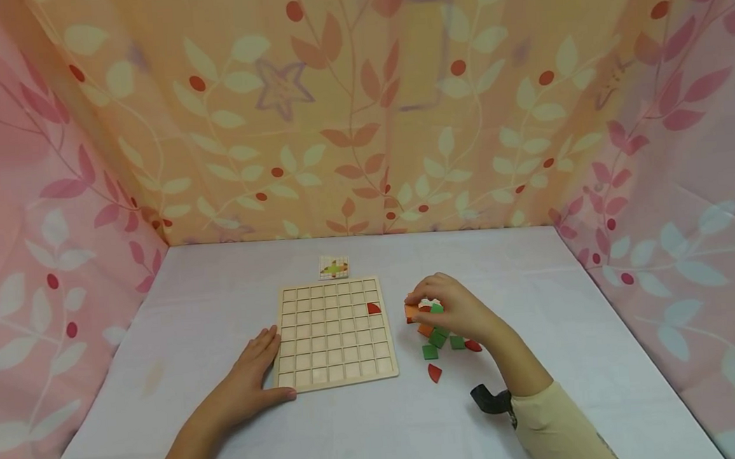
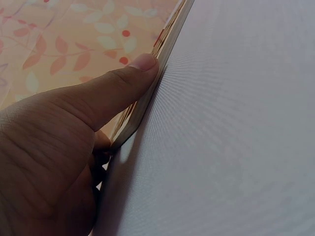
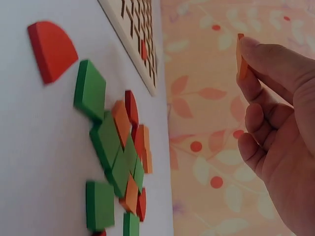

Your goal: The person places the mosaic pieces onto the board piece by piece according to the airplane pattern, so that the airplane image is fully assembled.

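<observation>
My left hand (image 1: pixel 247 381) rests at the near left corner of a pale wooden grid board (image 1: pixel 335 335), fingers along its left side and thumb on its front edge. In the left wrist view the thumb (image 2: pixel 125 81) lies straight against the board's rim. Over the loose pieces to the right of the board, my right hand (image 1: pixel 461 311) pinches a thin orange tile (image 3: pixel 241 61) between thumb and fingers, raised off the table. A red quarter-round piece (image 1: pixel 374 308) sits in a cell near the board's right edge.
Green square tiles (image 3: pixel 98 204), orange tiles (image 3: pixel 121 122) and red quarter-round pieces (image 3: pixel 54 51) lie loosely clustered right of the board. A small pattern card (image 1: pixel 334 267) lies behind the board on the white tablecloth (image 1: pixel 355 434). Floral curtains (image 1: pixel 361 117) enclose the table's back and sides.
</observation>
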`<state>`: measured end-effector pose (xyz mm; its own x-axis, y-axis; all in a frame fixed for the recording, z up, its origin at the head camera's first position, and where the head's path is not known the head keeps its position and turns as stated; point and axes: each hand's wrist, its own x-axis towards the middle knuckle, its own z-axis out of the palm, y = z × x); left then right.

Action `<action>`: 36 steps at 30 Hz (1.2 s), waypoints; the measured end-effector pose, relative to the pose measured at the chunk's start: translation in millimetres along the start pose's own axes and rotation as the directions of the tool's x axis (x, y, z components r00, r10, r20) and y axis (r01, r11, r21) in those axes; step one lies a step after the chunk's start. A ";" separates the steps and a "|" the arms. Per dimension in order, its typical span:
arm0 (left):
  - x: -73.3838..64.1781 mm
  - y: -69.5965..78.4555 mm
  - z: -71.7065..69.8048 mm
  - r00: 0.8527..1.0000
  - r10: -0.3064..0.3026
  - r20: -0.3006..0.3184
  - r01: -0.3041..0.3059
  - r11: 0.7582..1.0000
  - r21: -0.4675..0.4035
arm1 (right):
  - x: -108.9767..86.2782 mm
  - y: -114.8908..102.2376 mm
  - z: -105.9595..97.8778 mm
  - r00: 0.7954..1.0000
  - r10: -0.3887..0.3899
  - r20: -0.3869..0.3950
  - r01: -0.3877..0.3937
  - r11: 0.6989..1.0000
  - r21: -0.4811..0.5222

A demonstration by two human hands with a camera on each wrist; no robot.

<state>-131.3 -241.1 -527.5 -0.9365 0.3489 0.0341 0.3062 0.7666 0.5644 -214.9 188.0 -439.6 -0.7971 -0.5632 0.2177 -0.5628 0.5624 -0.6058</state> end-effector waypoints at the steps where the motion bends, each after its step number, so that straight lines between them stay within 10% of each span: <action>1: 0.1 -0.1 0.1 1.000 -0.001 0.001 0.001 1.000 0.000 | 2.4 -1.3 2.1 1.000 -0.001 -0.001 0.001 1.000 0.004; 36: -0.4 2.6 -2.0 1.000 -0.016 0.014 0.016 1.000 -0.002 | 51.8 4.7 72.0 0.988 0.133 0.083 -0.129 0.990 -0.053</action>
<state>-130.5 -240.4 -524.4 -0.9388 0.3442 0.0139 0.2911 0.7711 0.5663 -243.1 117.9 -486.2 -0.8441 -0.5315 0.0706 -0.4659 0.6620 -0.5871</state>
